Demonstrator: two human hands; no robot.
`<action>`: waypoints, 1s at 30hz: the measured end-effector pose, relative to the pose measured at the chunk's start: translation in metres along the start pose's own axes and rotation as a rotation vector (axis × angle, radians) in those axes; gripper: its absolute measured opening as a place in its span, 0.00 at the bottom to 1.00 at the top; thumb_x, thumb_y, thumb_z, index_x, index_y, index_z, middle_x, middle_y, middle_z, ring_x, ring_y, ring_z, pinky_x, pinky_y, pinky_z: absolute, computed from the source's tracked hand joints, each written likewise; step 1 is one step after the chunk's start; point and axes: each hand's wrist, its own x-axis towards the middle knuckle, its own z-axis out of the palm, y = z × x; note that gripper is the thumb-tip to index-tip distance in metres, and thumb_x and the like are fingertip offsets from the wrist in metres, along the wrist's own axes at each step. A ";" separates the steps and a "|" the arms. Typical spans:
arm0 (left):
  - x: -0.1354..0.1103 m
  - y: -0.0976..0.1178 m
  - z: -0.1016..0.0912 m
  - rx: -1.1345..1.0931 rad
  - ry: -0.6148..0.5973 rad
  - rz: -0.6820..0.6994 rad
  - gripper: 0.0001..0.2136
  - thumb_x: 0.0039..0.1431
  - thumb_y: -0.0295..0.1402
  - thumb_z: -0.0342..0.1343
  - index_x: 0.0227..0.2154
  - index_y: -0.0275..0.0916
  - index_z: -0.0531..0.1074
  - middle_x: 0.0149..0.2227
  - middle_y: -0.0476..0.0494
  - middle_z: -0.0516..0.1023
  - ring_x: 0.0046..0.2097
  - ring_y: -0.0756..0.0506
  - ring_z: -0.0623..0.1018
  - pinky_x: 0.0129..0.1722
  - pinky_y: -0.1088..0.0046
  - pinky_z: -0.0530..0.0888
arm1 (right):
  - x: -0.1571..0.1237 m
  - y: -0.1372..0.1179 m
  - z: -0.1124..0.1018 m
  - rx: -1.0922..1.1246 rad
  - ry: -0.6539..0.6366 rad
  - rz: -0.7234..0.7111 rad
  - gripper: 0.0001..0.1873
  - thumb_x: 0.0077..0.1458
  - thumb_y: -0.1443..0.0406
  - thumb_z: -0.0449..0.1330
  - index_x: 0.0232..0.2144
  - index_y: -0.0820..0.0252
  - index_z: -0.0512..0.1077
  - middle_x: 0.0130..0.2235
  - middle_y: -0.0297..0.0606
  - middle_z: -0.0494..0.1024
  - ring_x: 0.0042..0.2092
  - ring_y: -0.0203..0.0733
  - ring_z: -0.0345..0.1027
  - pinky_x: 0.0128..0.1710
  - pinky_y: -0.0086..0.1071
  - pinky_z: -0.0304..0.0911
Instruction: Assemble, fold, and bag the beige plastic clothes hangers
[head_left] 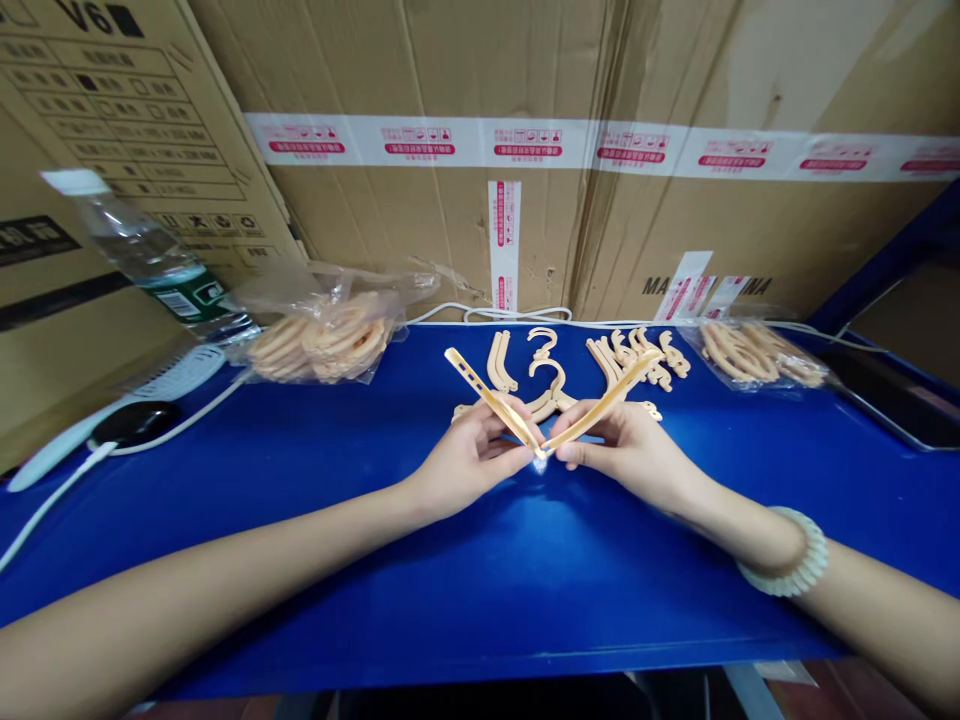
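Note:
My left hand (469, 455) pinches one cream plastic hanger arm (487, 397), which slants up to the left. My right hand (626, 445) pinches a second hanger arm (604, 400), slanting up to the right. The two arms meet at their lower ends between my thumbs and form a V just above the blue table (480, 580). Behind my hands lie loose cream hanger parts (547, 375), among them hooks and curved arms. A beaded bracelet (795, 570) sits on my right wrist.
A clear bag of cream parts (326, 340) lies at the back left, another bag (757, 352) at the back right. A water bottle (150, 255), a white fan (112, 415) and white cables are at the left. Cardboard boxes (525, 150) wall the back; a dark tray (896, 400) lies right.

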 end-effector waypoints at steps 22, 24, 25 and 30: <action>-0.004 -0.001 0.000 -0.003 0.058 -0.039 0.21 0.52 0.32 0.69 0.48 0.39 0.70 0.43 0.42 0.83 0.46 0.42 0.83 0.48 0.66 0.79 | -0.006 0.001 0.008 -0.029 0.059 0.055 0.11 0.42 0.61 0.73 0.29 0.60 0.80 0.32 0.38 0.82 0.30 0.39 0.75 0.34 0.33 0.74; -0.005 -0.001 0.000 0.006 0.072 -0.051 0.23 0.51 0.32 0.69 0.49 0.39 0.70 0.46 0.41 0.83 0.48 0.41 0.83 0.48 0.66 0.79 | -0.006 0.001 0.009 -0.038 0.067 0.053 0.13 0.43 0.59 0.73 0.31 0.60 0.80 0.34 0.39 0.83 0.30 0.39 0.75 0.33 0.33 0.74; -0.005 -0.001 0.000 0.010 0.078 -0.056 0.23 0.51 0.32 0.69 0.50 0.39 0.70 0.46 0.40 0.83 0.48 0.41 0.82 0.48 0.66 0.79 | -0.006 0.001 0.009 -0.047 0.070 0.051 0.14 0.43 0.59 0.72 0.32 0.61 0.81 0.34 0.40 0.83 0.30 0.39 0.75 0.32 0.33 0.74; -0.005 -0.001 0.002 0.005 0.111 -0.051 0.22 0.50 0.31 0.70 0.48 0.39 0.72 0.46 0.42 0.83 0.48 0.41 0.83 0.47 0.67 0.80 | -0.007 0.001 0.013 -0.094 0.095 0.006 0.13 0.46 0.58 0.71 0.31 0.61 0.80 0.32 0.39 0.82 0.29 0.38 0.74 0.29 0.30 0.73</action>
